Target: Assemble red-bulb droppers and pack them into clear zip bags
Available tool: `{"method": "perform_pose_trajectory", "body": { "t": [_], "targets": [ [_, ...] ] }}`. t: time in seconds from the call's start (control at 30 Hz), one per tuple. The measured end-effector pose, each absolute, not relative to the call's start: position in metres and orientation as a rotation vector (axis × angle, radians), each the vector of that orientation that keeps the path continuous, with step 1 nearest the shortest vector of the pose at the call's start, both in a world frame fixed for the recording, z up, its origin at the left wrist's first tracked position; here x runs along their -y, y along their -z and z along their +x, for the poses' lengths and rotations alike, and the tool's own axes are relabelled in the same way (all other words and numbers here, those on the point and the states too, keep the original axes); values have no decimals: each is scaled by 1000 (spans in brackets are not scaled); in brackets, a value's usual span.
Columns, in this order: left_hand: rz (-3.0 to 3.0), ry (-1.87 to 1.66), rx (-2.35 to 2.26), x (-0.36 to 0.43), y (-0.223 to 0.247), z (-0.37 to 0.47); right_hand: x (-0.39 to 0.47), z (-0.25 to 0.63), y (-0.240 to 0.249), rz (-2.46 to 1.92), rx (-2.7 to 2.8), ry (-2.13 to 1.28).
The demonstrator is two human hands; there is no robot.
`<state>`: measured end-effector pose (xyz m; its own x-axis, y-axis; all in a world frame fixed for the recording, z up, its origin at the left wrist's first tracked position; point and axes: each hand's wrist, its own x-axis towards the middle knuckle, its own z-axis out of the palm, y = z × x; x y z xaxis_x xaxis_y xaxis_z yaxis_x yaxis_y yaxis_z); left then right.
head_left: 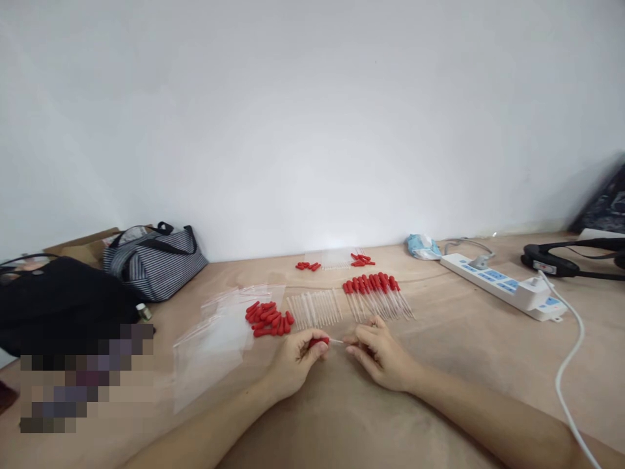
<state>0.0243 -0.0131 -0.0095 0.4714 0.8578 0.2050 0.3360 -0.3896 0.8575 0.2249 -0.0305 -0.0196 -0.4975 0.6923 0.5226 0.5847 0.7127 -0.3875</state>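
Near the middle of the table, my left hand (299, 358) pinches a red rubber bulb (319, 341). A thin clear tube (336, 341) runs from the bulb to the fingertips of my right hand (378, 352), which are closed on it. Beyond my left hand lies a pile of loose red bulbs (268, 318). To its right is a row of clear tubes (315, 309) side by side. Behind my right hand, several tubes fitted with red bulbs (374, 284) lie in a row, bulbs toward the wall.
Clear plastic bags (215, 339) lie left of the bulbs. More bulbs (307, 266) and tubes sit by the wall. A striped bag (159, 260) and black cloth (68, 299) are left; a power strip (498, 283), white cable (569, 371) and blue packet (422, 247) are right.
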Motion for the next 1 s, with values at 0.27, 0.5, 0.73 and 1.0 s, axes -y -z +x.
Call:
{"method": "perform_pose_trajectory", "body": {
  "t": [0.27, 0.5, 0.73, 1.0],
  "targets": [
    [2236, -829, -1078, 21, 6, 26, 34, 228, 16, -907, 2356, -90],
    [2441, -799, -1036, 26, 2, 28, 37, 221, 17, -906, 2343, -76],
    [2435, -763, -1016, 25, 3, 28, 35, 217, 19, -880, 2329, -190],
    [2453, -847, -983, 17, 2, 23, 34, 217, 5, -1032, 2458, 36]
  ]
}}
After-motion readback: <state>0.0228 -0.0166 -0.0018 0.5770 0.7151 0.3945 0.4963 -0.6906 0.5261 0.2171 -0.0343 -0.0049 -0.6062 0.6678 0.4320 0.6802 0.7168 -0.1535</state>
